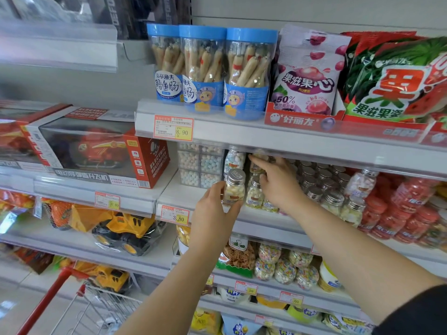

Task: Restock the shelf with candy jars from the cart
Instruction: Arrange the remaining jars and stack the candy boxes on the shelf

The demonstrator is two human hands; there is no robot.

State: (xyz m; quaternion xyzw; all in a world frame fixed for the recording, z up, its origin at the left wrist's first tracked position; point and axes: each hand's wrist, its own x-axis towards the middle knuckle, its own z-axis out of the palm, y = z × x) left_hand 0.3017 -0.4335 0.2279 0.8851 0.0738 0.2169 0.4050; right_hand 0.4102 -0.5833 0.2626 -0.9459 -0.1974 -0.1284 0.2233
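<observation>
Silver-capped and full of pale sweets, the candy jar [233, 189] stands upright in your left hand [212, 213], at the front left of the middle shelf [174, 192] and just off its surface. Your thumb is on the jar's left side and your fingers [233, 208] curl round its base and right side, a firm hold.

Your right hand [278, 187] is in among the stocked jars [321, 187], its forefinger stretched toward one standing high under the upper shelf edge [290, 143]. I cannot tell whether that hand grips a jar or only steadies it.

To my eye the step in hand is setting this jar down:

- Put it in the gap between the clear boxes of candy beads [199, 165] and the nearest matching jar, in line with the front row.
- Keep it upright and lower it until the base sits flat before you loosen your fingers. A tall, narrow jar like this looks likely to tip if let go at a tilt.
- Use the right hand to hold the neighbours back, since a knock could probably topple several of these close-packed jars.
- Turn the label forward, above the price tag [175, 215].

The cart [106, 305] is at lower left; what it holds is not visible from here.
</observation>
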